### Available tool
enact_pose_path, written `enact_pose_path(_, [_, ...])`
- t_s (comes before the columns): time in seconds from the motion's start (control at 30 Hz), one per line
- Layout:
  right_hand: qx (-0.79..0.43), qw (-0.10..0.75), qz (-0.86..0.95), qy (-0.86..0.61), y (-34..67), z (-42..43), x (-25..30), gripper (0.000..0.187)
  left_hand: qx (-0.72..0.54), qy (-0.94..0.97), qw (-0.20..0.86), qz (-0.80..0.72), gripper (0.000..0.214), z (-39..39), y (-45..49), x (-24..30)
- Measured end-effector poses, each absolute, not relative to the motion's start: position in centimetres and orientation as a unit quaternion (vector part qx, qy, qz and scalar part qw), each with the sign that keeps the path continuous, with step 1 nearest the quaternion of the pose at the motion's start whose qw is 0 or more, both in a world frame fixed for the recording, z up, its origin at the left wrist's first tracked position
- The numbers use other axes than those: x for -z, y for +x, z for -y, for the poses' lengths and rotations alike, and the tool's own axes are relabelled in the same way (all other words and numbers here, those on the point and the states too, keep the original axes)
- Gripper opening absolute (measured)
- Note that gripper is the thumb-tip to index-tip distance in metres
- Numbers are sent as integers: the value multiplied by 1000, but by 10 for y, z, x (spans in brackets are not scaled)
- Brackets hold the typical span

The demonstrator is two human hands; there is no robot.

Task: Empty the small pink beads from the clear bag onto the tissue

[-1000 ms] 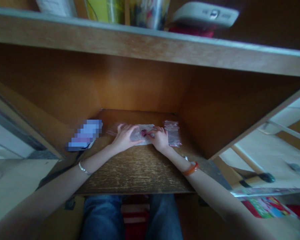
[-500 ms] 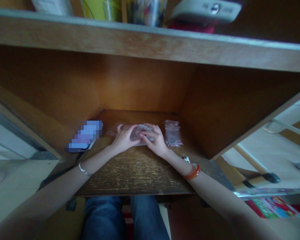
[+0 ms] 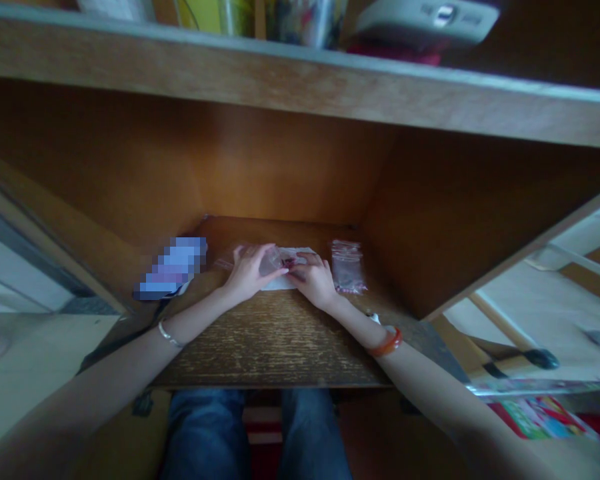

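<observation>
A small clear plastic bag (image 3: 270, 262) is gripped by my left hand (image 3: 249, 272), its thumb and fingers closed on the bag's edge. Close beside it, my right hand (image 3: 314, 280) has its fingers bent inward near the bag's opening; whatever they pinch is too small to make out. Under both hands lies a sheet of white paper (image 3: 276, 285) with small dark red pieces (image 3: 289, 262) on it. More clear plastic (image 3: 224, 261) lies left of my left hand. To the right of my right hand are several small clear bags (image 3: 347, 267) with reddish bits along their near end.
A blurred-out phone-like object (image 3: 173, 270) rests at the left of the worn wooden desktop (image 3: 275, 340). A thick shelf edge (image 3: 300, 80) crosses above, bearing jars and a pale device (image 3: 430, 20). Wooden side walls enclose the nook. A small white item (image 3: 374, 319) sits by my right wrist.
My right hand has drawn back slightly to the right and down from the bag, so the white paper and red pieces now show. My left hand stays on the bag.
</observation>
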State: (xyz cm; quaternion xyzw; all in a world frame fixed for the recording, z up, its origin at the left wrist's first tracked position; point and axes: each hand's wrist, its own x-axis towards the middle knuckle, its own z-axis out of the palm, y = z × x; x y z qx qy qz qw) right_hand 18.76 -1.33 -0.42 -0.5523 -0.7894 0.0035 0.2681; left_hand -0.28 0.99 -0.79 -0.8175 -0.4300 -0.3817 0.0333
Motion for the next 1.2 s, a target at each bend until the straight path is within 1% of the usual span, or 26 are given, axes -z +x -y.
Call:
enact_pose_path(0.13, [-11,245,786,-568,188,14,1,21,379,-816,25,435,53,-9,-2,7])
enact_pose_path(0.2, [-11,247,791,-559,188,15,0,18,379,-815,18,438,52,-9,-2,6])
enact_pose_path(0.33, [-14,279,790,-545,188,14,3,11,385,-813,9,437,52,-8,-1,6])
enact_pose_path(0.43, [-20,293,786,-544,190,11,7,11,386,-810,0,441,50,-7,-2,6])
enact_pose_path(0.63, [-54,322,775,-542,193,5,12,10,403,-807,-78,424,44,-6,-2,4])
enact_pose_path(0.73, [-60,312,778,-541,193,5,11,10,416,-805,-110,410,41,-5,-2,3])
enact_pose_path(0.83, [-63,307,779,-543,192,6,11,9,424,-802,-118,404,42,-4,-2,3])
enact_pose_path(0.9, [-61,333,772,-538,192,7,10,9,420,-808,-100,401,46,-5,-2,3])
enact_pose_path(1.03, [-40,451,736,-504,191,8,7,10,391,-826,-48,404,50,-5,-2,3])
enact_pose_path(1.1, [-37,496,731,-468,190,11,6,12,372,-836,-36,403,50,-4,-1,3])
enact_pose_path(1.2, [-41,510,755,-410,188,14,4,14,356,-845,-34,397,49,-4,0,2])
